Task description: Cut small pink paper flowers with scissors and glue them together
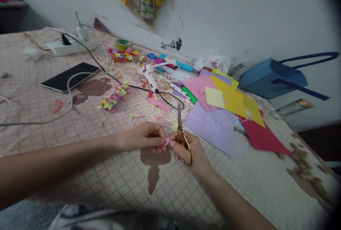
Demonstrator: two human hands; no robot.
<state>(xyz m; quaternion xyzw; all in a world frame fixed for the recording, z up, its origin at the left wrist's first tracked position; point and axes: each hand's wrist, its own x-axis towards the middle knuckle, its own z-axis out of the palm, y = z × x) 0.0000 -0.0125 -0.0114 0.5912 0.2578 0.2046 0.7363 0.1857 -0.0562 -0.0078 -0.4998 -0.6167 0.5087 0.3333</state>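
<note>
Between my two hands is a small pink paper piece (167, 141). My left hand (149, 137) pinches it between thumb and fingers. From the other side, the fingertips of my right hand (190, 148) touch or hold its edge. Gold-handled scissors (180, 127) hang in my right hand, blades pointing away from me, a handle loop around the fingers. Just beyond the hands lie a pink paper strip (159, 104) and a small pale yellow fringed strip (136, 115).
A white glue gun (149, 77) stands among paper scraps. Coloured paper sheets (210, 127) lie on the right, near a green marker (189, 94). On the left are a dark tablet (70, 76), a power strip (69, 46), cables and a paper flower garland (114, 97). A blue bag (271, 77) sits at the back right.
</note>
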